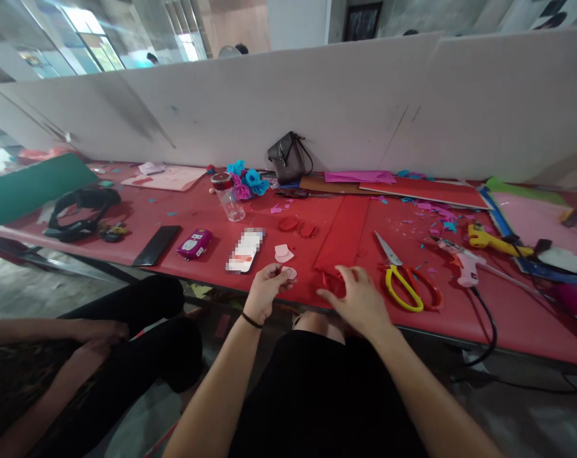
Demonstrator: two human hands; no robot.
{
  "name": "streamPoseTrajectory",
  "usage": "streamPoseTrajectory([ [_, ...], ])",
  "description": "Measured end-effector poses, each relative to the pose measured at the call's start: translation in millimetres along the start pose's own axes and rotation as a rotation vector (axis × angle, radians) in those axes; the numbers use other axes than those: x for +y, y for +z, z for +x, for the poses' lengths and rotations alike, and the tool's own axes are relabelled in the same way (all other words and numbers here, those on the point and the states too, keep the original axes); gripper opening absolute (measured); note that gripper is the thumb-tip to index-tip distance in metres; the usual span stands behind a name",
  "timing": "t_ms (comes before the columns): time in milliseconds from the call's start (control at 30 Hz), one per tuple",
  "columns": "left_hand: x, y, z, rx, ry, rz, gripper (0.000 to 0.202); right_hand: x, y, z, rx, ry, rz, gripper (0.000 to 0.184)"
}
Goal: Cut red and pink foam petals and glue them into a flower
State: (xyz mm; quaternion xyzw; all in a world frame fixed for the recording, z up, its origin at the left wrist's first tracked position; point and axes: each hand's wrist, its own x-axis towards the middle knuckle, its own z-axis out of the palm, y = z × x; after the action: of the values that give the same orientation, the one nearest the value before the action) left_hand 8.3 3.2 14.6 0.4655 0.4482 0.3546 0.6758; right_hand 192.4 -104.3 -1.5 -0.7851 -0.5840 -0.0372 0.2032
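Pinched in the fingers of my left hand (pixel 268 287) is a small pale pink paper piece (pixel 289 273), rounded in outline. Just beyond it lie a few more pink paper pieces (pixel 283 253) on the red tabletop. My right hand (pixel 357 294) rests over the table with thumb and fingers apart, around small red scraps (pixel 333 280) near the front edge. A long red strip (pixel 348 229) stretches away behind that hand. To its right are scissors (pixel 403 277) with one yellow and one red handle, blades pointing away. Red curled pieces (pixel 298 226) lie farther back.
A phone (pixel 246 250), a purple case (pixel 194 244) and a black phone-like slab (pixel 157 245) are on the left. A clear jar (pixel 228 197) stands by paper flowers (pixel 249 181). On the right lie a pink glue gun (pixel 460 259) with a cord and a yellow one (pixel 493 239). Someone sits at left.
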Motion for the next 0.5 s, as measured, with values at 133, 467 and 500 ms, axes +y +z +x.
streamPoseTrajectory([
  [133, 3, -7.4, -5, -0.017, 0.03, 0.05, 0.032, -20, 28, -8, -0.002, -0.006, 0.048, 0.018],
  [467, 18, -8.4, 11, 0.016, 0.129, 0.054, 0.044, -96, 35, -25, -0.425, -0.314, 0.558, 0.034],
  [500, 16, -6.7, 15, 0.022, 0.132, 0.064, 0.045, -89, 32, -20, -0.386, -0.299, 0.57, 0.028],
])
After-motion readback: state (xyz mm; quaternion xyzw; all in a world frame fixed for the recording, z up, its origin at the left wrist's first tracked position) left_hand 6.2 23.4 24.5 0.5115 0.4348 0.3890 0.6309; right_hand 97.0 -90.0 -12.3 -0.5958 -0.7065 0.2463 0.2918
